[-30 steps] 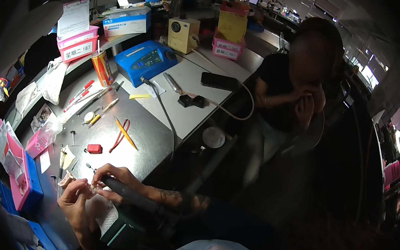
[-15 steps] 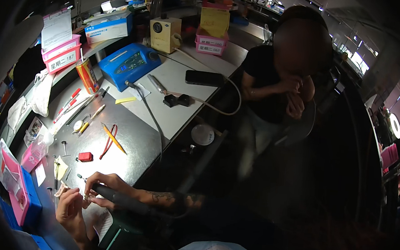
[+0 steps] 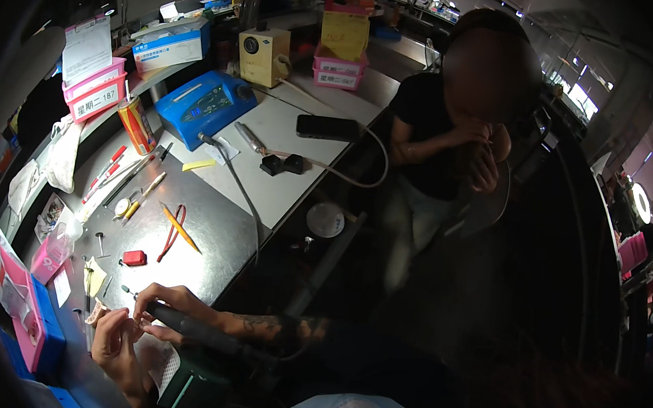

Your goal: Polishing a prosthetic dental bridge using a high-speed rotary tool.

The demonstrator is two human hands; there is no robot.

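My right hand point(image 3: 174, 305) is closed around a dark pen-like rotary handpiece point(image 3: 198, 327), whose small green bur point(image 3: 127, 290) points up and left over the bench. My left hand point(image 3: 118, 343) is pinched, with its fingertips meeting those of the right. Whatever sits between the fingertips is too small and too covered to name. Beside my left fingers lies a pinkish dental model point(image 3: 97, 312), partly hidden by them. A red block point(image 3: 134, 258) and a yellow paper slip point(image 3: 94, 276) rest just beyond the hands.
An orange pencil-like tool point(image 3: 180, 228) and red strap lie farther out. A blue control unit point(image 3: 206, 109), a drink can point(image 3: 138, 125) and a black phone point(image 3: 327, 128) are at the back. Pink-and-blue trays point(image 3: 47, 328) edge the left side. Another person point(image 3: 453, 153) sits across.
My hands stay together at nearly the same spot, with the fingers shifted slightly. The whole view has moved a little. The other person's hands have shifted slightly.
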